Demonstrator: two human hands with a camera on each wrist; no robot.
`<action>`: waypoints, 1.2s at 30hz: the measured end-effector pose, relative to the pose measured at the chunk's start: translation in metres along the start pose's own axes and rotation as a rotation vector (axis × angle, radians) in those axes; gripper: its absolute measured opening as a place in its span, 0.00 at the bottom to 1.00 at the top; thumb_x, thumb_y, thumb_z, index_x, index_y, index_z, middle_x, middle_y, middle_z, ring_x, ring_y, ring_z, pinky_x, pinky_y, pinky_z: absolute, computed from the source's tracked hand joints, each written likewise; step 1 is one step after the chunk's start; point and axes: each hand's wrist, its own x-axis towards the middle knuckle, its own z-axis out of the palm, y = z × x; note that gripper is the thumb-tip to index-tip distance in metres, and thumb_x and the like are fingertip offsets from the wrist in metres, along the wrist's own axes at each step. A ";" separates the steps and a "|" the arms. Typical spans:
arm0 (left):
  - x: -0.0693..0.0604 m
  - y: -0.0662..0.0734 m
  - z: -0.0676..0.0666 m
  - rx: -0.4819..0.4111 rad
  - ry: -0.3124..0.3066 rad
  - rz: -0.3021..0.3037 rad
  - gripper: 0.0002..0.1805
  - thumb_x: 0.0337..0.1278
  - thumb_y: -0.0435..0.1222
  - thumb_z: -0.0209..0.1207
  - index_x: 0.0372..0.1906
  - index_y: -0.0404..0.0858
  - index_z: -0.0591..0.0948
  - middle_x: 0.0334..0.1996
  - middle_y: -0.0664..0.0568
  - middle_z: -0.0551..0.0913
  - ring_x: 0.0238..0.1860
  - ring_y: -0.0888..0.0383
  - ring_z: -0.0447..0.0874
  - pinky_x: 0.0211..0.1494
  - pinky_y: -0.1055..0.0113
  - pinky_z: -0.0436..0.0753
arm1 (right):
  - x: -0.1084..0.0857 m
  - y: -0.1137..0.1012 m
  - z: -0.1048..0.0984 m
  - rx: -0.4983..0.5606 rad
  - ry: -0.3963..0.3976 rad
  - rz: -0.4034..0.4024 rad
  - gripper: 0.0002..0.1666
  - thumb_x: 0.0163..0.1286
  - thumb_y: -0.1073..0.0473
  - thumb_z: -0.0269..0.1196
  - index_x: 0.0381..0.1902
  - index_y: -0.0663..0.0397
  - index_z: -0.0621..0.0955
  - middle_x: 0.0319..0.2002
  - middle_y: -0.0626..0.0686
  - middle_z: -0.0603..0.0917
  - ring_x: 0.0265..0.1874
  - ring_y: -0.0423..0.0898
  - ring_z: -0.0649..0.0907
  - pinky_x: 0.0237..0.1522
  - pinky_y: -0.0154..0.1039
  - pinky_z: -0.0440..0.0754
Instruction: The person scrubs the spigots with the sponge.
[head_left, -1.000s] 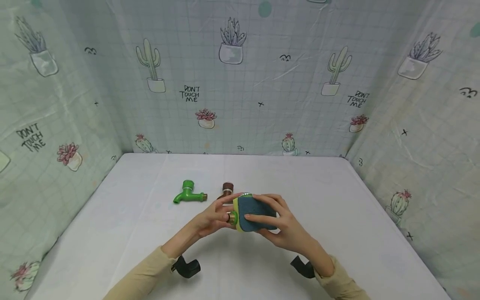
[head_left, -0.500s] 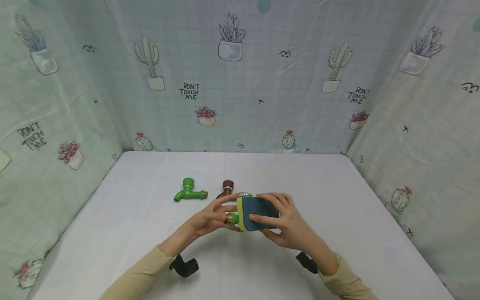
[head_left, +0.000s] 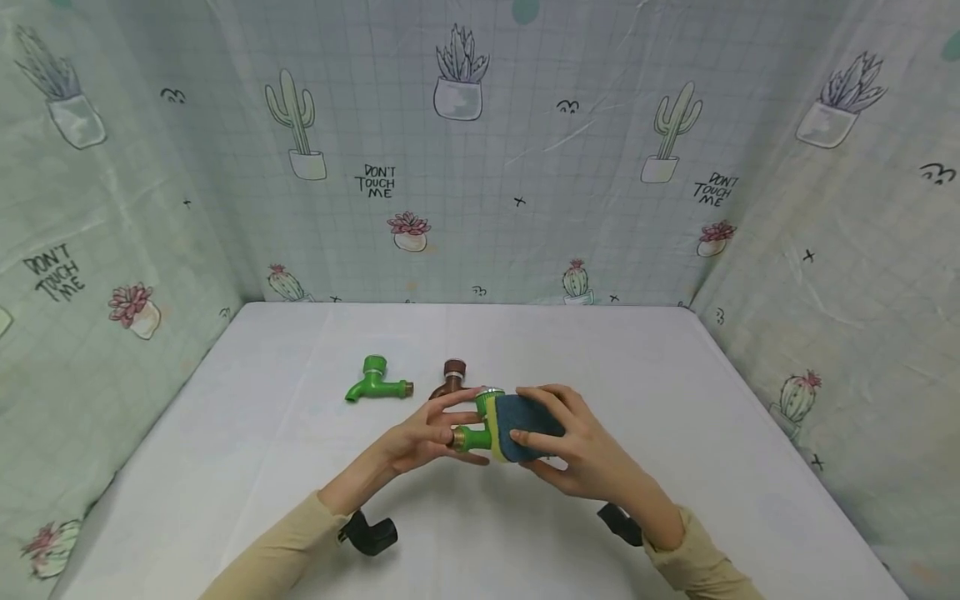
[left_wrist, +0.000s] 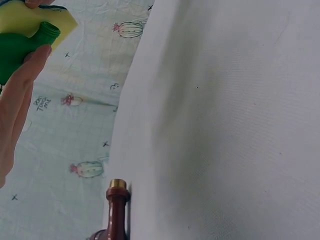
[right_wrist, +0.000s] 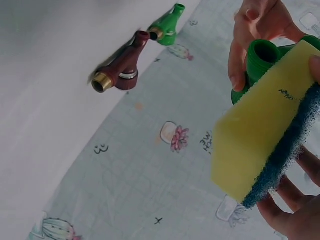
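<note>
Above the table, my left hand (head_left: 416,435) grips a green tap (head_left: 476,439) near its brass threaded end, some of its fingers spread out behind. A yellow sponge with a dark blue scouring side (head_left: 522,415) is in my right hand (head_left: 583,450), thumb and fingers around it. The sponge's yellow face (right_wrist: 265,120) lies against the held tap, as the right wrist view shows, and covers part of it. In the left wrist view, fingers (left_wrist: 22,85) touch the green tap body (left_wrist: 15,55) beneath the sponge (left_wrist: 17,20).
A second green tap (head_left: 378,385) lies on the white table (head_left: 600,358) behind and left of my hands. Beside it is a brown tap (head_left: 453,372), partly hidden by my left hand. Cactus-print cloth (head_left: 480,167) walls the table's back and sides.
My right hand has slid the sponge a little to the right along the held tap, so more of the green body shows. The left hand has stayed nearly still.
</note>
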 end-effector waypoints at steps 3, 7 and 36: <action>0.001 -0.002 -0.001 0.024 0.013 -0.017 0.43 0.49 0.40 0.62 0.68 0.41 0.52 0.58 0.48 0.67 0.57 0.51 0.70 0.54 0.39 0.70 | 0.003 -0.003 0.000 0.006 -0.008 -0.008 0.18 0.55 0.46 0.64 0.45 0.35 0.78 0.58 0.59 0.68 0.53 0.55 0.66 0.44 0.50 0.77; 0.002 -0.006 -0.003 0.068 0.024 -0.043 0.47 0.47 0.43 0.63 0.69 0.40 0.49 0.58 0.49 0.68 0.55 0.52 0.72 0.54 0.42 0.73 | 0.009 -0.010 0.001 0.013 -0.027 -0.001 0.28 0.45 0.51 0.71 0.46 0.37 0.76 0.59 0.57 0.67 0.54 0.55 0.65 0.45 0.50 0.76; 0.000 0.000 0.005 0.037 -0.022 -0.021 0.49 0.46 0.36 0.64 0.69 0.39 0.47 0.59 0.47 0.66 0.56 0.50 0.72 0.55 0.39 0.70 | 0.009 -0.007 -0.006 -0.084 -0.136 0.138 0.51 0.34 0.51 0.75 0.59 0.47 0.67 0.52 0.51 0.69 0.48 0.51 0.67 0.44 0.52 0.71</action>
